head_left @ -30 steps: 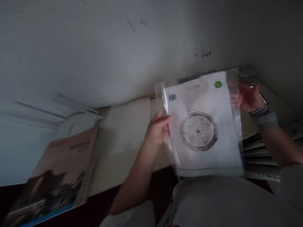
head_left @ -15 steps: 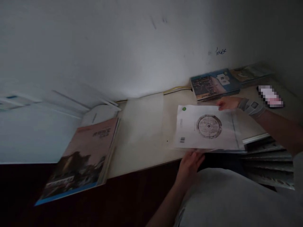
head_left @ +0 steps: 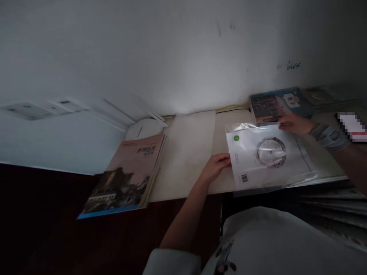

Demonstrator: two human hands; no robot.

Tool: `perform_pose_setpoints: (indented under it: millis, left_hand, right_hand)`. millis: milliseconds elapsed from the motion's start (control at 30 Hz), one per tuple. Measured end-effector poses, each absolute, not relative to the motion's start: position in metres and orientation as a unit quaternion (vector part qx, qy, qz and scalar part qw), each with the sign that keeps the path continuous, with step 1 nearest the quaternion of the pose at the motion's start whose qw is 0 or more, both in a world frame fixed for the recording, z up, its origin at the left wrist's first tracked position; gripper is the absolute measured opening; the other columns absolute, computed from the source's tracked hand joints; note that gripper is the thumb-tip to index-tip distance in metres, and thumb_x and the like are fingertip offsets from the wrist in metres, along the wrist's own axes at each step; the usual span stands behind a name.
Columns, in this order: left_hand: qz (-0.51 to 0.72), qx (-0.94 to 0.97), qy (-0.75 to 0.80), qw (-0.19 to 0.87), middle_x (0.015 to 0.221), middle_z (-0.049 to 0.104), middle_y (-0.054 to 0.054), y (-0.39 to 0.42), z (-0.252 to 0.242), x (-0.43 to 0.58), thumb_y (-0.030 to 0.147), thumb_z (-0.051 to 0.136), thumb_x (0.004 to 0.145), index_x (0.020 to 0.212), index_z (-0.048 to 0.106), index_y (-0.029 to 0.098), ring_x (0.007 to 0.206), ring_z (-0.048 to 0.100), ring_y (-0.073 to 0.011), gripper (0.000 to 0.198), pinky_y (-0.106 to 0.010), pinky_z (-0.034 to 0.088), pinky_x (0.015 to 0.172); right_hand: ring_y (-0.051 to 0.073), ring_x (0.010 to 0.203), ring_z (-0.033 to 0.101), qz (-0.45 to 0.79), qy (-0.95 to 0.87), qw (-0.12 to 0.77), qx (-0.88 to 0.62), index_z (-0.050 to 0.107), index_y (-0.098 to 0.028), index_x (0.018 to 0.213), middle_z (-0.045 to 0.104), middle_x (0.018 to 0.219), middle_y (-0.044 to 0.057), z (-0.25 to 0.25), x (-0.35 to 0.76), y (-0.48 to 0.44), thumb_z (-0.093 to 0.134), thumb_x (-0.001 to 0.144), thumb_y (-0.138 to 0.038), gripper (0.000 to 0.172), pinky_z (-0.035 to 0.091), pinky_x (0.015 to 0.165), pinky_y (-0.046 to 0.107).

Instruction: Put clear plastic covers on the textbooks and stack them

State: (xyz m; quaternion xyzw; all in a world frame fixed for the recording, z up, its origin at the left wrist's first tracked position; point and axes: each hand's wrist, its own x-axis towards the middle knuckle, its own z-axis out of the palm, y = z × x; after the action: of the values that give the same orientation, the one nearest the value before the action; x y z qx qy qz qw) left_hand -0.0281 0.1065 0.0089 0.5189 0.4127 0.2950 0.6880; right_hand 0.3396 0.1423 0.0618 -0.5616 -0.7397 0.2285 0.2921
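Observation:
A white-covered book point(head_left: 246, 152) inside a clear plastic sleeve point(head_left: 243, 126) lies over the table's front part, its face showing a grey round design, a green dot and a barcode. My left hand point(head_left: 214, 167) pinches its left edge, with the fingertips partly hidden behind it. At the far edge, toward the right, my right hand point(head_left: 296, 124) is closed on the sleeved book between thumb and fingers.
Pink-topped books point(head_left: 129, 172) lie stacked at the table's left, jutting past its front edge. Blue-covered books point(head_left: 306, 103) lie along the wall at the back right. A phone point(head_left: 351, 124) with a blurred screen rests at the far right of the table point(head_left: 189, 152).
My left hand has moved from the book's near edge to its left edge. The right hand keeps its hold on the far edge. The view has shifted left.

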Motion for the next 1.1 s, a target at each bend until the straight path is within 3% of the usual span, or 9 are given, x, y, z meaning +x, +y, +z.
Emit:
perform_pose_setpoints:
  millis: [233, 400, 533, 633, 733, 800, 967, 1100]
  left_hand:
    - [0.262, 0.502, 0.388, 0.727, 0.081, 0.073, -0.006, 0.097, 0.005, -0.035, 0.048, 0.073, 0.069, 0.081, 0.075, 0.017, 0.075, 0.065, -0.0184, 0.033, -0.032, 0.049, 0.08]
    - [0.27, 0.472, 0.385, 0.746, 0.075, 0.07, -0.005, 0.093, -0.002, -0.033, 0.053, 0.075, 0.065, 0.08, 0.074, 0.016, 0.07, 0.063, -0.0169, 0.04, -0.031, 0.049, 0.073]
    - [0.263, 0.482, 0.394, 0.737, 0.075, 0.069, -0.005, 0.087, -0.003, -0.031, 0.051, 0.074, 0.066, 0.081, 0.073, 0.016, 0.069, 0.061, -0.0159, 0.038, -0.028, 0.048, 0.069]
    - [0.24, 0.53, 0.376, 0.721, 0.082, 0.07, -0.005, 0.084, 0.002, -0.03, 0.042, 0.075, 0.067, 0.084, 0.073, 0.016, 0.076, 0.063, -0.0175, 0.031, -0.028, 0.047, 0.075]
    - [0.225, 0.569, 0.377, 0.696, 0.076, 0.069, -0.003, 0.082, 0.006, -0.027, 0.039, 0.072, 0.069, 0.081, 0.073, 0.017, 0.071, 0.061, -0.0165, 0.025, -0.027, 0.046, 0.072]
    - [0.233, 0.567, 0.406, 0.678, 0.067, 0.066, -0.001, 0.081, 0.007, -0.024, 0.04, 0.068, 0.072, 0.075, 0.071, 0.016, 0.061, 0.057, -0.0139, 0.024, -0.026, 0.044, 0.066]
    - [0.268, 0.518, 0.45, 0.677, 0.072, 0.067, -0.002, 0.078, 0.005, -0.017, 0.04, 0.07, 0.068, 0.075, 0.071, 0.016, 0.065, 0.059, -0.0161, 0.025, -0.027, 0.046, 0.064]
    - [0.311, 0.493, 0.464, 0.667, 0.067, 0.065, -0.002, 0.077, 0.001, -0.01, 0.044, 0.073, 0.064, 0.068, 0.07, 0.016, 0.062, 0.056, -0.0149, 0.029, -0.025, 0.044, 0.059]
  right_hand:
    - [0.019, 0.074, 0.057, 0.067, -0.771, 0.111, -0.623, 0.07, -0.015, 0.1, 0.071, 0.092, 0.013, 0.068, 0.313, 0.127, 0.053, 0.087, -0.019, 0.022, 0.032, 0.067, 0.032]
    - [0.022, 0.082, 0.061, -0.035, -0.759, 0.03, -0.649, 0.068, -0.016, 0.106, 0.071, 0.101, 0.014, 0.071, 0.299, 0.123, 0.045, 0.092, -0.022, 0.028, 0.036, 0.072, 0.034]
    - [0.026, 0.092, 0.061, -0.048, -0.778, 0.057, -0.624, 0.067, -0.012, 0.107, 0.07, 0.104, 0.017, 0.067, 0.297, 0.122, 0.043, 0.092, -0.017, 0.03, 0.038, 0.081, 0.039]
    - [0.028, 0.105, 0.057, -0.1, -0.819, 0.126, -0.551, 0.064, -0.011, 0.114, 0.066, 0.114, 0.019, 0.06, 0.276, 0.097, 0.043, 0.092, -0.016, 0.031, 0.038, 0.091, 0.044]
    - [0.025, 0.103, 0.059, -0.101, -0.897, 0.188, -0.387, 0.066, -0.016, 0.109, 0.068, 0.109, 0.014, 0.047, 0.241, 0.047, 0.048, 0.093, -0.032, 0.029, 0.044, 0.088, 0.041]
    - [0.022, 0.096, 0.06, -0.081, -0.941, 0.179, -0.277, 0.066, -0.017, 0.107, 0.069, 0.103, 0.01, 0.035, 0.225, 0.014, 0.049, 0.092, -0.045, 0.035, 0.046, 0.086, 0.04]
    - [0.017, 0.081, 0.062, -0.108, -0.933, 0.188, -0.287, 0.067, -0.014, 0.1, 0.07, 0.09, 0.01, 0.008, 0.225, -0.029, 0.05, 0.09, -0.013, 0.02, 0.048, 0.074, 0.034]
    - [0.017, 0.077, 0.063, -0.119, -0.923, 0.23, -0.284, 0.069, -0.015, 0.097, 0.071, 0.085, 0.009, -0.004, 0.234, -0.032, 0.049, 0.089, -0.01, 0.023, 0.05, 0.069, 0.032]
